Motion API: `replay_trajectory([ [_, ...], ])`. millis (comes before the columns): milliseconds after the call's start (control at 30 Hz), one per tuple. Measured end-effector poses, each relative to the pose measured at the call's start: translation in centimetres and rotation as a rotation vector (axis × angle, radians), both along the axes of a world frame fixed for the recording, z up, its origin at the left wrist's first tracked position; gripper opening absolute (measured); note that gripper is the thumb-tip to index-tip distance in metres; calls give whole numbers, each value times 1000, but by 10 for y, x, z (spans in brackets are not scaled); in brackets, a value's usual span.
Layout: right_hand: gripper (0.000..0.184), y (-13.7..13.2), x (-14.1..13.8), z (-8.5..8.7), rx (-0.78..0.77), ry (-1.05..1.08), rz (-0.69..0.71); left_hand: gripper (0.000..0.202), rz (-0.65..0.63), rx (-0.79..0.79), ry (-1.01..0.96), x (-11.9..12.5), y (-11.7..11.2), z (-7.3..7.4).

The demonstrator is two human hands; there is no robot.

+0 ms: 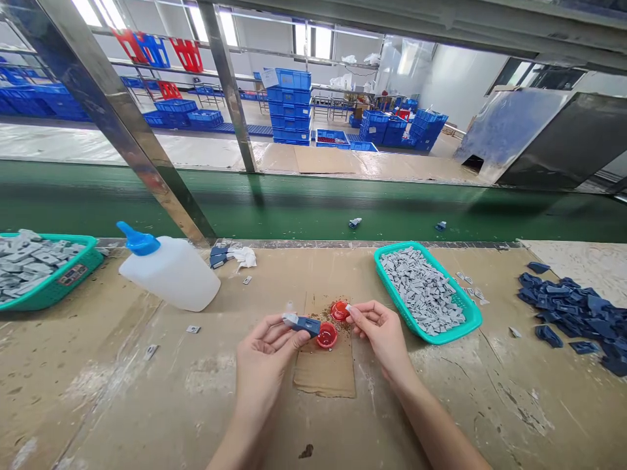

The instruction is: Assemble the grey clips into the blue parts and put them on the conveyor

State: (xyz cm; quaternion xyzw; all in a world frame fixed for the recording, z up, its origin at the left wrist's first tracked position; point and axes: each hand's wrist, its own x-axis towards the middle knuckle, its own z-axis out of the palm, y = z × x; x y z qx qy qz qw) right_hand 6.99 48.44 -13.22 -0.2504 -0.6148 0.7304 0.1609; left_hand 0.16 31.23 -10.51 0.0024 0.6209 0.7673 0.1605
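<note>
My left hand grips a dark blue plastic part with a light grey piece at its left end. Pinched between the fingertips of my right hand is a small light grey plastic piece. Two small red cups stand between my hands: the nearer red cup beside my left fingertips, the farther red cup close to my right fingers. Under them lies a strip of cardboard with brown specks. A green basket full of small grey pieces sits beyond my right hand.
A white bottle with a blue spout stands at left, near another green basket of grey parts. Dark blue parts are heaped at right. Behind runs a green conveyor belt carrying two small parts; a metal post rises at left.
</note>
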Motion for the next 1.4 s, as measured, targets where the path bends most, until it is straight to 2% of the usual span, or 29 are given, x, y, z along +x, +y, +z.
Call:
replay_trajectory([
  [133, 31, -6, 7, 13, -68, 77, 86, 36, -33, -26, 49, 0, 2, -4],
  [300, 25, -15, 11, 23, -130, 91, 235, 28, -92, -44, 97, 4, 5, 0],
  [533, 28, -17, 9, 25, -115, 72, 315, 23, -108, -88, 82, 12, 10, 10],
  [667, 34, -16, 7, 26, -106, 13, 364, 19, -138, -99, 102, 14, 10, 7],
  [767, 37, -11, 8, 26, -150, -28, 451, 15, -150, -92, 125, 15, 7, 2],
  [867, 38, -6, 12, 25, -172, -40, 558, 15, -224, -101, 124, 15, 5, 1],
  [967, 37, -5, 15, 26, -168, -34, 611, 16, -191, -116, 119, 17, 7, 4],
  [1067, 35, -11, 16, 29, -108, -23, 499, 24, -151, -138, 145, 22, 15, 9],
  [1200, 27, -2, 14, 36, -16, 77, 414, 42, -239, -232, 274, 18, 23, 13],
  [1233, 22, 8, 15, 38, 71, 92, 384, 44, -271, -278, 325, 12, 24, 14],
  [1300, 16, 37, 19, 39, 348, 51, 232, 51, -332, -374, 458, -6, 25, 17],
  [1367, 16, 69, 27, 35, 681, -126, -66, 55, -375, -451, 634, -36, 29, 21],
  [1400, 19, 84, 30, 33, 815, -240, -129, 55, -388, -487, 719, -55, 33, 22],
])
